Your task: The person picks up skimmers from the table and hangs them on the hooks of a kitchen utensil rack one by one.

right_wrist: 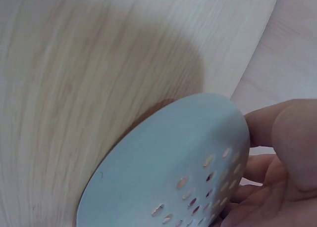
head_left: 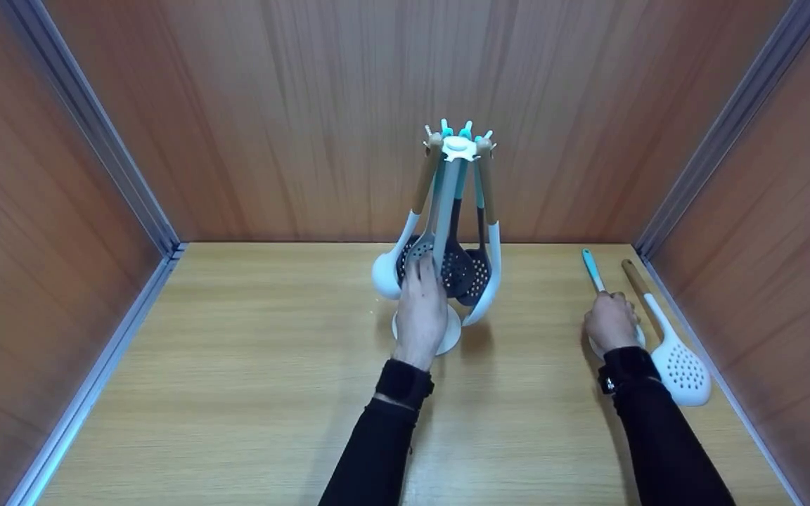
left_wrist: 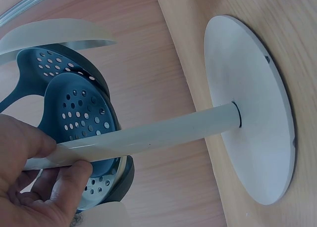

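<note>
A white utensil stand (head_left: 455, 150) rises from a round base (head_left: 449, 336) on the wooden table, with several spoons and slotted heads (head_left: 455, 270) hanging round it. My left hand (head_left: 421, 275) grips the stand's pole low down. The left wrist view shows the left hand (left_wrist: 59, 155) wrapped round the pole (left_wrist: 163, 133) above the base disc (left_wrist: 252, 108), with dark slotted heads (left_wrist: 74, 103) behind. My right hand (head_left: 612, 320) holds a teal-handled skimmer (head_left: 592, 270) by its head on the table. In the right wrist view its pale perforated head (right_wrist: 168, 177) lies against my fingers (right_wrist: 282, 138).
A white slotted skimmer with a wooden handle (head_left: 683, 365) lies on the table just right of my right hand, close to the right wall. Wood-panelled walls enclose the table (head_left: 236, 365) on three sides, with metal trim at the corners.
</note>
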Available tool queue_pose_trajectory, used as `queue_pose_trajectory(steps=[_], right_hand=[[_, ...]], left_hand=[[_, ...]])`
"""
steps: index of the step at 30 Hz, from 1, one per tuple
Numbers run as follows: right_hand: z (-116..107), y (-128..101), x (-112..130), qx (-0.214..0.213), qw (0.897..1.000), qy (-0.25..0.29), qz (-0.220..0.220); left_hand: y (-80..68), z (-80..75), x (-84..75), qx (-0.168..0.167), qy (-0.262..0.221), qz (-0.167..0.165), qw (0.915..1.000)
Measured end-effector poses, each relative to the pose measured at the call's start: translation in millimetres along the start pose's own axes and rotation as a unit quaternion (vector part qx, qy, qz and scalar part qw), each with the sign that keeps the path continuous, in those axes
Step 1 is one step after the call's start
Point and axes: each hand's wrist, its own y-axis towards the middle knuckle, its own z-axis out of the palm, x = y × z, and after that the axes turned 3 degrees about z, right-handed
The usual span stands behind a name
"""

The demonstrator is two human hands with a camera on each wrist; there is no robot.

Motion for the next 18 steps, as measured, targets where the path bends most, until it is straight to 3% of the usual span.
queue_pose_trajectory(steps=[9, 18], right_hand=[[0.5, -3.0, -3.1, -0.028, 0.999, 0.016, -0.023], [0.6, -2.1, -0.8, -0.031, 0.999, 0.018, -0.028]], left_hand=[[-0.4, 1.5, 0.1, -0.017, -0.008, 0.000, 0.9998], [-0.9, 0.2, 0.6, -0.007, -0.009, -0.002, 0.9999]])
